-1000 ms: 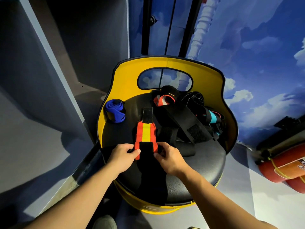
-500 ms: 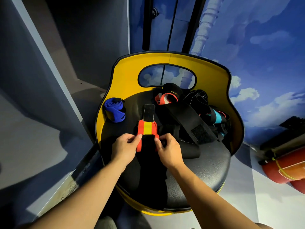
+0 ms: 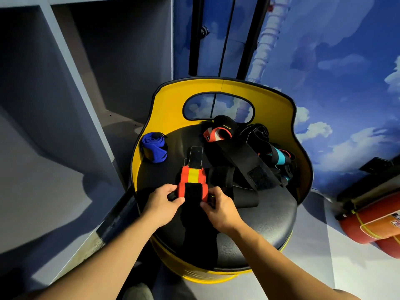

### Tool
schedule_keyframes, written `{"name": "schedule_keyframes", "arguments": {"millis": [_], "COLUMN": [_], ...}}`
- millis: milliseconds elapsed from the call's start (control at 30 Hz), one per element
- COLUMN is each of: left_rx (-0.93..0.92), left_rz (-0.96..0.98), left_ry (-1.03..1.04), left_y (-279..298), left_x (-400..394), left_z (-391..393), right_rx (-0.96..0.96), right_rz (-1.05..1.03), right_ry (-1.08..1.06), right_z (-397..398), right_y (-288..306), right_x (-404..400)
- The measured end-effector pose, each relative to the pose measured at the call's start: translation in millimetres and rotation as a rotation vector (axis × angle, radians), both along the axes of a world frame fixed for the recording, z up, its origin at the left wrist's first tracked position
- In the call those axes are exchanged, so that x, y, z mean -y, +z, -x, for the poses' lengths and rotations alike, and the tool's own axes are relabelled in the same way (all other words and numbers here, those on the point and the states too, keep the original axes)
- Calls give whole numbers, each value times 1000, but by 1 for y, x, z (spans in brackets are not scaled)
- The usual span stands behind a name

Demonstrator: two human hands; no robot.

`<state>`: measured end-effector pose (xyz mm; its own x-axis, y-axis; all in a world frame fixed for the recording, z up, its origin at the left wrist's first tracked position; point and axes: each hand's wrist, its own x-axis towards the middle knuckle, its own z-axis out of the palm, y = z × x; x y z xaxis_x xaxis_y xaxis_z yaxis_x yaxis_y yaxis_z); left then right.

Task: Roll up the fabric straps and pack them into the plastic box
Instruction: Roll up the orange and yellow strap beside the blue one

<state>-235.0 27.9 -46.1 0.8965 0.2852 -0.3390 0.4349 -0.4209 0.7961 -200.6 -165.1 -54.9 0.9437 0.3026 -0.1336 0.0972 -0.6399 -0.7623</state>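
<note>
A red strap with a yellow stripe (image 3: 193, 176) lies flat on the black seat of a yellow chair (image 3: 259, 226), its black Velcro tab pointing away from me. Its near end is a partly wound roll. My left hand (image 3: 161, 205) pinches the roll's left side and my right hand (image 3: 220, 210) pinches its right side. A rolled blue strap (image 3: 154, 147) stands at the seat's left edge. A rolled black and red strap (image 3: 218, 132) sits at the back. Loose black straps (image 3: 244, 161) and a teal-banded one (image 3: 280, 159) are heaped on the right. No plastic box is in view.
The chair's yellow backrest (image 3: 171, 109) curves around the seat's far side. Grey shelving (image 3: 71, 72) stands on the left. A red cylinder (image 3: 372, 221) lies on the floor at the right. A wall painted with blue sky and clouds is behind.
The roll has advanced away from me along the red strap, so less of the flat red part shows. Both hands moved forward with it.
</note>
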Motion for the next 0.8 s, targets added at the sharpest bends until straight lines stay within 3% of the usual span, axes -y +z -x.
{"name": "schedule_keyframes", "arguments": {"millis": [133,300,567,800], "left_rx": [-28,-19,79,-30], "left_rz": [-110,-67,47,264], "left_ry": [-27,56,331,212], "left_y": [5,1,-11,-14], "left_x": [-4,-1,10,0], "left_z": [1,-16,-46,-41], "right_rx": [32,-4,-3,-58], "right_rz": [14,38,-116,-123], "right_ry": [3,-55,-309,-265], "right_z": [0,-16,-39,-30], "right_y": [1,-3,-10,-7], "right_x": [2,-5,-31,-26]}}
